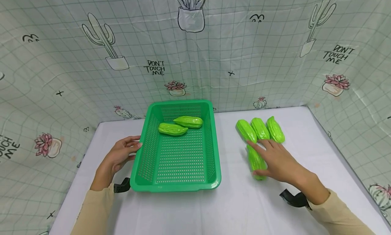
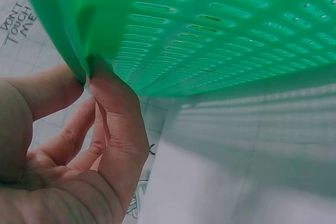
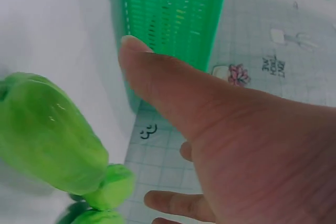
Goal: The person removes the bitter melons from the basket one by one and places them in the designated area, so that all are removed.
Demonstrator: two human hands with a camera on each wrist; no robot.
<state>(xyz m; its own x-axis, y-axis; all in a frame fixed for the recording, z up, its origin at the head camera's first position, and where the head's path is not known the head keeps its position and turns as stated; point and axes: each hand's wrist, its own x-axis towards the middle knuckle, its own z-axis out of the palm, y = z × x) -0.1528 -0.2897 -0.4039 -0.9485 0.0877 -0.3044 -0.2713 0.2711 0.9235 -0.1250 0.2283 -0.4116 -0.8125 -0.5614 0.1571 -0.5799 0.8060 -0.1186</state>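
My left hand point(image 1: 120, 154) pinches the left rim of a green plastic basket point(image 1: 175, 187) between thumb and fingers, as the left wrist view shows. Inside the basket, toward its back, lie two bright green ridged gourds that look like bitter melons: one bitter melon point(image 1: 172, 129) on the left and another bitter melon point(image 1: 188, 121) beside it. On the right, my right hand point(image 1: 279, 161) hovers with spread fingers over the nearest loose bitter melon point(image 1: 255, 160). In the right wrist view, thumb point(image 3: 157, 74) and fingers stand apart from this bitter melon point(image 3: 50, 135).
Three more bitter melons lie in a row behind the right hand: the left melon point(image 1: 246, 130), the middle melon point(image 1: 260, 128) and the right melon point(image 1: 275, 130). A white table point(image 1: 195, 211) carries everything. Patterned grid cloth point(image 1: 195, 58) hangs at the back and both sides.
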